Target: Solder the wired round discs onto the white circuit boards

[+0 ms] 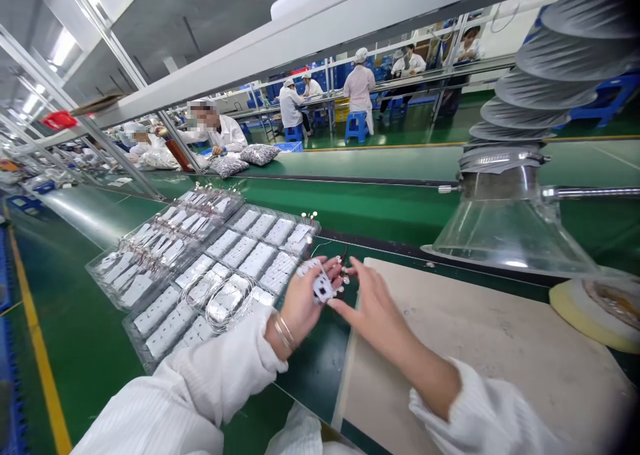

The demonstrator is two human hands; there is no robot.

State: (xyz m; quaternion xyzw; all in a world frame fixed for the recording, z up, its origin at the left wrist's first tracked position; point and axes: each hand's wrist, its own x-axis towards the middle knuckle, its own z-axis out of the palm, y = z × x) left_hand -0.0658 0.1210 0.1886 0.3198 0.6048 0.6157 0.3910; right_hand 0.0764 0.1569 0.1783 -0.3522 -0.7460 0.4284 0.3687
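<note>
My left hand [306, 299] is closed round a small white circuit board [323, 287] with thin wires, held just above the green bench. My right hand [371, 303] sits right beside it, fingers pinching at the board's wire ends near the left edge of a beige work mat [480, 348]. Two clear plastic trays [235, 261] of white boards lie to the left of my hands; the nearer one also holds coiled wires [220, 298].
A clear fume-extraction hood [505, 235] on a ribbed hose hangs at the right. A yellow sponge pad [585, 308] lies at the far right. The green conveyor [350, 201] runs behind. Seated workers in white coats [215, 131] are beyond.
</note>
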